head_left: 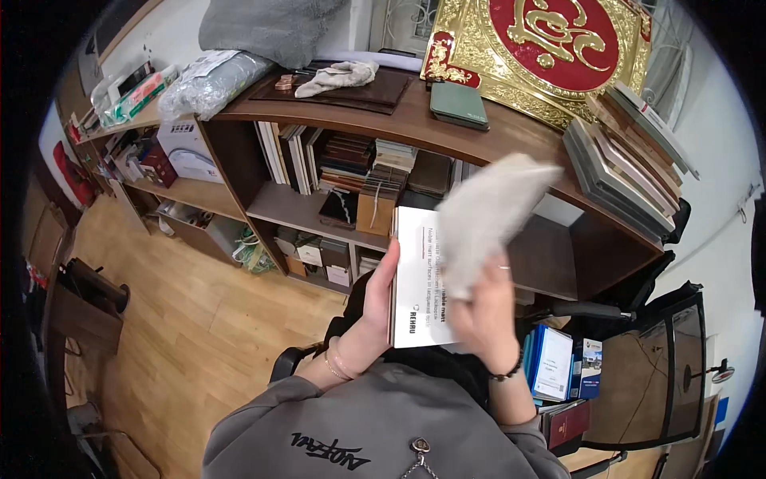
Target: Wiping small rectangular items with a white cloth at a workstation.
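My left hand (380,297) grips the left edge of a white printed sample board (413,275), which shows a dark brownish side edge and is held up in front of my body. Over the board's right part, my right hand (487,315) has its fingers closed on a pale grey-white cloth (495,207). Cloth and fingers are smeared by motion, and the cloth's upper end flares up past the board. Some of the board's right side is hidden behind the cloth and hand. Whether the cloth touches the board I cannot tell.
A wooden shelf unit (319,209) ahead holds stacked sample boards. On its top lie a crumpled cloth (339,77), a green box (459,105), a gold-and-red plaque (511,60) and leaning panels (618,180). Blue folders (550,363) and a dark-framed chair (638,375) are at right.
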The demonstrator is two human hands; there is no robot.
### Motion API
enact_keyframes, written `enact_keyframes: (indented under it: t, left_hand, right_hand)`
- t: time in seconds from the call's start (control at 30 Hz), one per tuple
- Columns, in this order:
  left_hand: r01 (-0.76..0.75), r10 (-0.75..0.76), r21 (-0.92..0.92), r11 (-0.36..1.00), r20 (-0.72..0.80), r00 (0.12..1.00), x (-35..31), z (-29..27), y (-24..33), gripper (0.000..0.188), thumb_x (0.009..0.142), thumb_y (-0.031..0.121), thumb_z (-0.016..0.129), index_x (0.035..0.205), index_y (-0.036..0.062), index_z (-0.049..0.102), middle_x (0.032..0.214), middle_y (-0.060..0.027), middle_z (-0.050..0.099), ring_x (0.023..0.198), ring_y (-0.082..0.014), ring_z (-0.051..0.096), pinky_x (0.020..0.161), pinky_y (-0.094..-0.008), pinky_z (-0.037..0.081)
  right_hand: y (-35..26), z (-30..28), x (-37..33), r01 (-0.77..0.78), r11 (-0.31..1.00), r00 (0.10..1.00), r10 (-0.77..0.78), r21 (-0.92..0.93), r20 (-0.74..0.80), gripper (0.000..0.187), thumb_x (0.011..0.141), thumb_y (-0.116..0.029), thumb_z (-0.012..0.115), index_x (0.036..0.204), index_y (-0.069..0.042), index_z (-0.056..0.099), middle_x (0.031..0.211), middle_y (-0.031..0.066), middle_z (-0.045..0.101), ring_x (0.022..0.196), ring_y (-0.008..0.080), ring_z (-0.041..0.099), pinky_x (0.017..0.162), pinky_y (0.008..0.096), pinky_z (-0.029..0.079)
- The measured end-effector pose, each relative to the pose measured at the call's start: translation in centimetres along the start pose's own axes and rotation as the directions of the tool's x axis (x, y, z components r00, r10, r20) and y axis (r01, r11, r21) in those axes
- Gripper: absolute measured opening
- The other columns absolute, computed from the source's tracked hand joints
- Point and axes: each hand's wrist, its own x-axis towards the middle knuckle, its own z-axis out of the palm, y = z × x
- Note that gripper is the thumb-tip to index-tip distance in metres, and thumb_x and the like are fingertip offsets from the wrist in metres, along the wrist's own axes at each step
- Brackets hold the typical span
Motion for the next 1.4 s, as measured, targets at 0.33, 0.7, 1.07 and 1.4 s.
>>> enact_keyframes:
  t: [0.33,0.7,1.07,1.4]
  left_hand:
    - [0.057,-0.054,-0.032,0.998,0.087,0.995,-0.7,0.2,0.5,0.059,0.094,0.044,0.036,0.136,0.0031,0.030,0.129,-0.0137,0.045,0.114,-0.0261,0.049,0.096,-0.0381,0.043]
    - [0.153,-0.212,0.351,0.924,0.135,0.968,10.2,6.8,2.2,0.062,0.090,0.049,0.039,0.135,0.0060,0.035,0.125,-0.0146,0.048,0.107,-0.0276,0.053,0.089,-0.0406,0.047]
    - [0.362,0.166,0.783,-0.507,-0.323,0.932,31.7,12.4,-6.8,0.087,0.073,0.056,0.058,0.137,0.0039,0.028,0.130,-0.0170,0.044,0.125,-0.0380,0.030,0.098,-0.0572,0.023]
    - [0.203,0.268,0.621,-0.757,0.012,0.963,32.0,9.4,1.4,0.098,0.071,0.072,0.050,0.138,0.0035,0.029,0.130,-0.0198,0.044,0.126,-0.0427,0.031,0.098,-0.0634,0.022]
  right_hand:
    - [0.3,0.4,-1.5,0.148,0.967,0.979,-0.173,0.208,0.111,0.045,0.058,-0.006,0.050,0.102,0.003,0.060,0.110,0.0211,0.058,0.110,0.0387,0.052,0.093,0.0436,0.042]
    - [5.6,-1.9,-17.0,-0.436,0.034,0.852,0.338,0.899,0.400,0.043,0.077,-0.026,0.052,0.106,0.005,0.056,0.112,0.0218,0.057,0.098,0.0348,0.059,0.086,0.0419,0.049]
    - [6.2,-2.9,-20.5,-0.071,0.042,0.690,0.724,0.997,0.019,0.044,0.094,-0.026,0.040,0.127,0.002,0.041,0.117,0.0194,0.054,0.103,0.0303,0.057,0.086,0.0430,0.050]
    - [6.6,-4.5,-21.2,-0.133,0.053,0.536,0.844,0.990,0.027,0.039,0.092,-0.020,0.042,0.123,0.004,0.043,0.116,0.0188,0.054,0.102,0.0292,0.058,0.084,0.0409,0.051]
